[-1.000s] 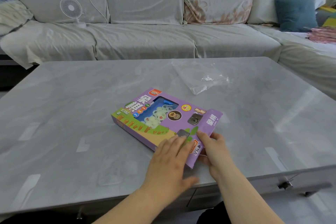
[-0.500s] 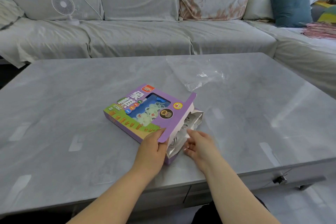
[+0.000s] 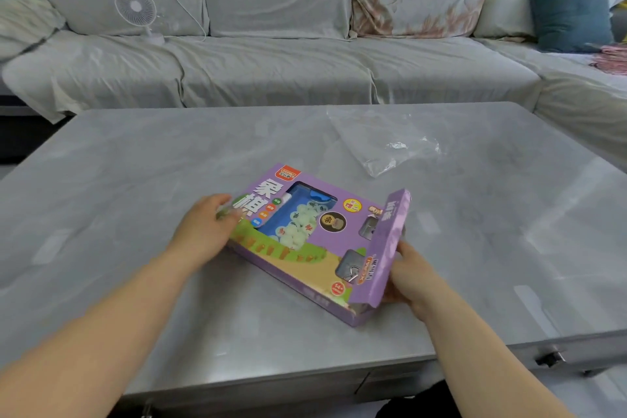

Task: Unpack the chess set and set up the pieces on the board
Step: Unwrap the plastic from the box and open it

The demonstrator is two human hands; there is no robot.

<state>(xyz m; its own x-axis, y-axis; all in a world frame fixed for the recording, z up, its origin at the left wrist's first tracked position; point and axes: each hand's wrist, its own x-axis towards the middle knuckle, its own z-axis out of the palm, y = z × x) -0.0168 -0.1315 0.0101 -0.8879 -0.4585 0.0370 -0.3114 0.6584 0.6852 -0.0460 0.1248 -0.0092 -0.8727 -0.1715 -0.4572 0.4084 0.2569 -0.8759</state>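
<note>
Chess set box [image 3: 305, 241]: purple carton with clear window, lying flat near the front edge of the grey tabletop [image 3: 135, 163], roughly midway along it, angled with one end toward the front right corner. Pale round pieces [image 3: 298, 226] show through the window, still packed inside.

Progress: early stage, by appearance. End flap [image 3: 390, 241] at the right end stands raised and open; contents not yet drawn out; no board in view, no piece set. Left to do: empty the carton, lay out the board, place all pieces.

Left hand [image 3: 203, 231]: resting on the left end of the carton, fingers [image 3: 224, 210] curled loosely over its corner, pressing rather than gripping, likely to steady it.

Right hand [image 3: 410, 275]: at the open end, behind the raised flap; fingers mostly hidden by the flap, so how far they spread cannot be told; appears to touch the flap or reach into the opening.

Other items: crumpled clear plastic wrapper [image 3: 386, 142], well apart toward the back right of the tabletop.
</note>
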